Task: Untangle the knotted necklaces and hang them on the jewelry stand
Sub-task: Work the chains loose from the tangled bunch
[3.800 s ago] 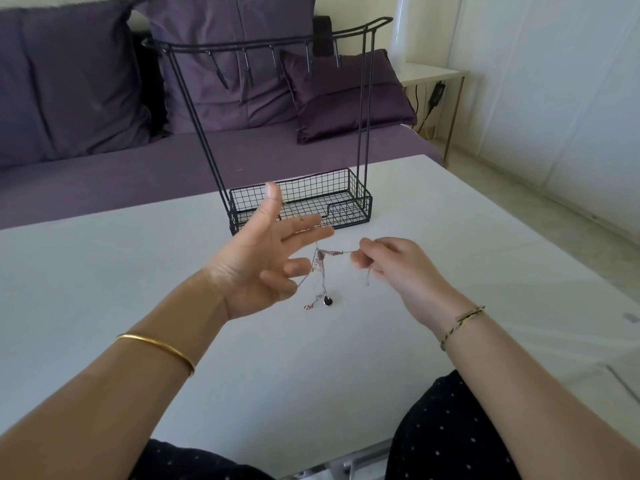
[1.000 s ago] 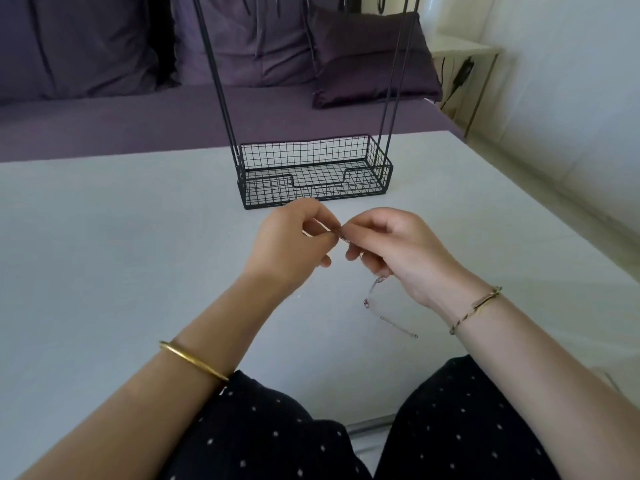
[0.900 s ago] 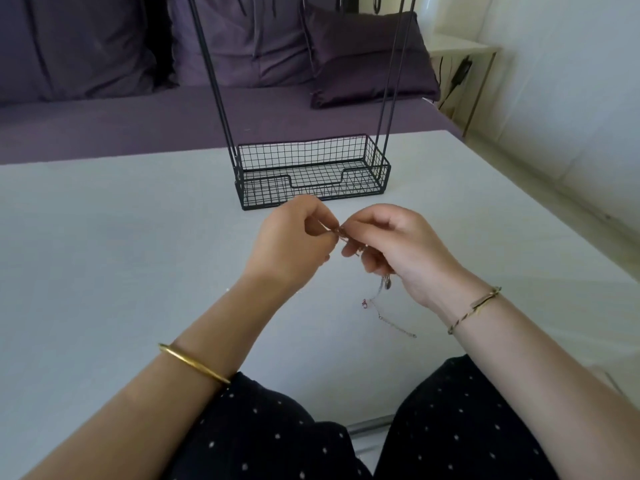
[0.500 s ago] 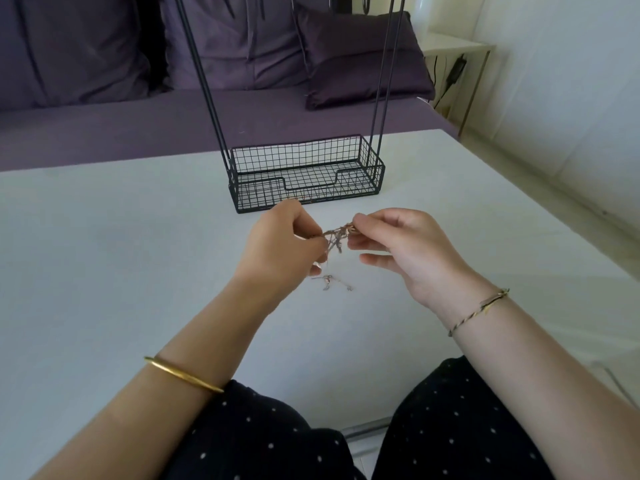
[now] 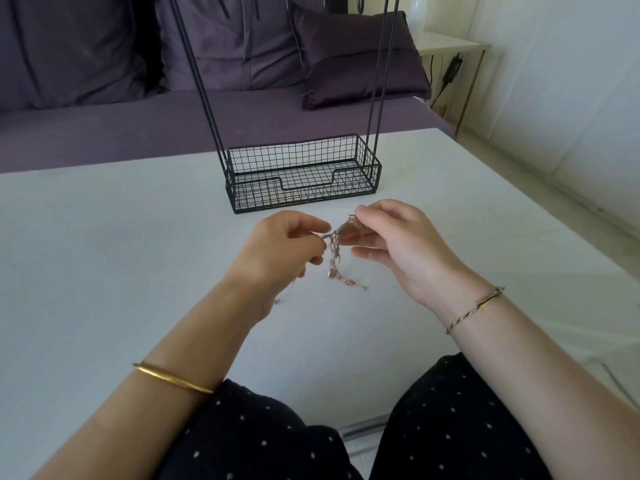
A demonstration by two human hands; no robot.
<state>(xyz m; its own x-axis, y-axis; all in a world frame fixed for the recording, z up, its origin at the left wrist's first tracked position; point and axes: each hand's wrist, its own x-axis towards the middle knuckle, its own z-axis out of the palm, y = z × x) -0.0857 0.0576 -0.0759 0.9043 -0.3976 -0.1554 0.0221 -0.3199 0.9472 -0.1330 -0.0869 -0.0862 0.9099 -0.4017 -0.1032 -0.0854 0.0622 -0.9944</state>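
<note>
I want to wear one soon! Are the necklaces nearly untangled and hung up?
Not yet. Nothing looks finished: the thin silver and rose-gold chain necklaces are one knotted clump. In hand: the left hand and right hand each pinch it over the white table. Left: freeing each chain and hanging it on the black wire jewelry stand.

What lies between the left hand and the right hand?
The knotted necklaces, pinched by the left hand and the right hand, in the head view.
</note>
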